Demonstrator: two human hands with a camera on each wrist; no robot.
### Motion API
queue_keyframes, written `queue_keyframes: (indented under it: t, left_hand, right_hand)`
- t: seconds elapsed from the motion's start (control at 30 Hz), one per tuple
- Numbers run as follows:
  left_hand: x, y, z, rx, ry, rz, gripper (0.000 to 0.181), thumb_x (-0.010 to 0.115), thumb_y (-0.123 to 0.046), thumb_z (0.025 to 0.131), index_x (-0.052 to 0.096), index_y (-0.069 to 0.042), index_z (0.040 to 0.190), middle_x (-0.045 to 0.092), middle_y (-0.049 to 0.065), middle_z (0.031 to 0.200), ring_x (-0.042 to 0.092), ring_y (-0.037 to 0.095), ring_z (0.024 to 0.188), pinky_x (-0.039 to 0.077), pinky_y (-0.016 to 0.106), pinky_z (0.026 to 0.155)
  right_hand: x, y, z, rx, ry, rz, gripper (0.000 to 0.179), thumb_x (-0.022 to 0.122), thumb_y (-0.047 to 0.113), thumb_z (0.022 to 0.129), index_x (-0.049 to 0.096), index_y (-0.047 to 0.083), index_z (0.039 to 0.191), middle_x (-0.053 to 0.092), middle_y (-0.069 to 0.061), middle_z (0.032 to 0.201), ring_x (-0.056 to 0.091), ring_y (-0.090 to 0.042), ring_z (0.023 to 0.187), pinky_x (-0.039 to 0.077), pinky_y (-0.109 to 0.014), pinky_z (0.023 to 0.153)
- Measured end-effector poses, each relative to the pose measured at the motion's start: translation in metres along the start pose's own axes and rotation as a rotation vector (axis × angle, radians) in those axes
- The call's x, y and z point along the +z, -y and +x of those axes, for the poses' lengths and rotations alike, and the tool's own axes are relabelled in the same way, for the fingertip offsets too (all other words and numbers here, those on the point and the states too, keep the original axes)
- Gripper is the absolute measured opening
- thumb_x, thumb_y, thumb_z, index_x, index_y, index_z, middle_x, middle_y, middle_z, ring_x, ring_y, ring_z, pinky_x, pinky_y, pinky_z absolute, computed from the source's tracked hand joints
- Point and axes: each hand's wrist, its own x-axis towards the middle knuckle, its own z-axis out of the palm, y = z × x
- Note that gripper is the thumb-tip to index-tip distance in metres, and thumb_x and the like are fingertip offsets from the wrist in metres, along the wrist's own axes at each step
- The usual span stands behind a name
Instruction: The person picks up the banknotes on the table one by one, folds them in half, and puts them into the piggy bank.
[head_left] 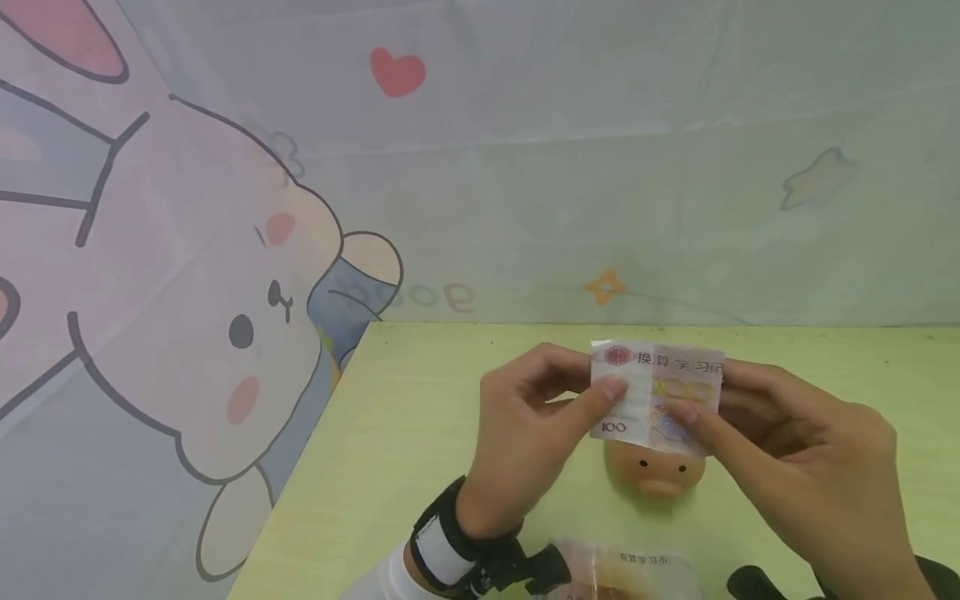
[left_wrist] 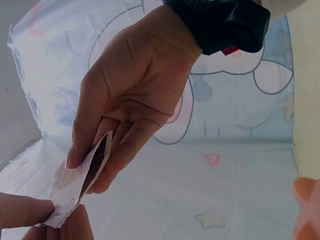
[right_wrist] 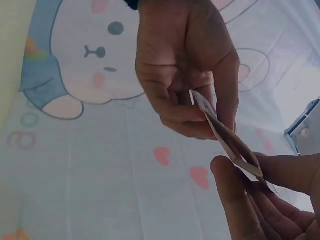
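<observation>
A folded play banknote (head_left: 626, 408) marked 100 is held up above the table between both hands. My left hand (head_left: 525, 433) pinches its left side, thumb on the front face and fingers behind. On the other side my right hand (head_left: 817, 450) pinches it, thumb near the lower middle. Seen from the left wrist, the folded note (left_wrist: 75, 187) gapes along one edge; the right wrist view shows the same layered note (right_wrist: 232, 142) nearly edge-on. Below and behind it sits an orange pig figure (head_left: 656, 477), its top hidden by the note.
Another play banknote (head_left: 652, 571) lies on the yellow-green table (head_left: 405, 433) at the near edge, partly cut off by the frame. A hanging cloth (head_left: 525, 208) printed with a rabbit and hearts stands behind and to the left.
</observation>
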Motion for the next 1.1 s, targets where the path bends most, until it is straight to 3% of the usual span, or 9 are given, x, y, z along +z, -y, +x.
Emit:
queue_keyframes:
  t: [0.2, 0.37, 0.5, 0.67, 0.87, 1.1]
  left_hand:
    - [0.001, 0.005, -0.003, 0.128, -0.037, 0.059, 0.01, 0.071, -0.001, 0.087, 0.064, 0.005, 0.09, 0.065, 0.022, 0.091, 0.068, 0.017, 0.081, 0.061, 0.04, 0.062]
    - [0.008, 0.002, -0.007, 0.247, 0.004, 0.148, 0.011, 0.073, 0.003, 0.085, 0.065, 0.003, 0.092, 0.067, 0.019, 0.09, 0.07, 0.019, 0.084, 0.061, 0.033, 0.061]
    - [0.013, -0.007, -0.008, 0.304, 0.032, 0.172, 0.016, 0.074, 0.01, 0.08, 0.065, 0.006, 0.093, 0.068, 0.021, 0.089, 0.071, 0.024, 0.084, 0.061, 0.032, 0.065]
    - [0.016, -0.012, -0.008, 0.315, 0.051, 0.18, 0.018, 0.073, 0.011, 0.08, 0.068, 0.008, 0.097, 0.069, 0.022, 0.092, 0.071, 0.022, 0.088, 0.06, 0.032, 0.069]
    - [0.013, 0.003, -0.008, 0.297, 0.051, 0.165, 0.019, 0.072, 0.005, 0.084, 0.07, 0.008, 0.103, 0.071, 0.021, 0.098, 0.071, 0.018, 0.091, 0.06, 0.032, 0.069]
    - [0.009, 0.013, -0.006, 0.234, 0.01, 0.161, 0.014, 0.069, -0.001, 0.089, 0.071, 0.006, 0.102, 0.072, 0.02, 0.096, 0.073, 0.018, 0.081, 0.06, 0.034, 0.069]
  right_hand:
    - [0.006, -0.011, 0.004, -0.211, -0.097, 0.094, 0.032, 0.078, -0.018, 0.067, 0.071, -0.007, 0.096, 0.071, -0.012, 0.084, 0.066, -0.01, 0.078, 0.056, -0.017, 0.072]
    - [0.018, -0.017, 0.006, -0.449, -0.248, 0.023, 0.013, 0.077, 0.003, 0.078, 0.073, -0.007, 0.085, 0.07, -0.011, 0.078, 0.065, -0.002, 0.074, 0.052, -0.009, 0.073]
    - [0.029, -0.017, 0.008, -0.585, -0.362, -0.056, 0.027, 0.075, 0.022, 0.086, 0.074, -0.005, 0.08, 0.069, -0.012, 0.071, 0.064, -0.005, 0.064, 0.048, -0.006, 0.072]
    - [0.033, -0.014, 0.006, -0.622, -0.361, -0.096, 0.037, 0.071, 0.033, 0.09, 0.077, -0.003, 0.087, 0.068, -0.015, 0.073, 0.06, -0.01, 0.059, 0.045, -0.005, 0.068]
    - [0.036, -0.011, 0.007, -0.654, -0.322, -0.087, 0.039, 0.069, 0.034, 0.091, 0.076, -0.004, 0.094, 0.069, -0.017, 0.079, 0.064, -0.014, 0.067, 0.046, -0.005, 0.075]
    - [0.036, -0.008, 0.009, -0.635, -0.37, -0.085, 0.04, 0.069, 0.033, 0.091, 0.075, -0.006, 0.092, 0.068, -0.019, 0.079, 0.065, -0.012, 0.072, 0.046, -0.007, 0.079]
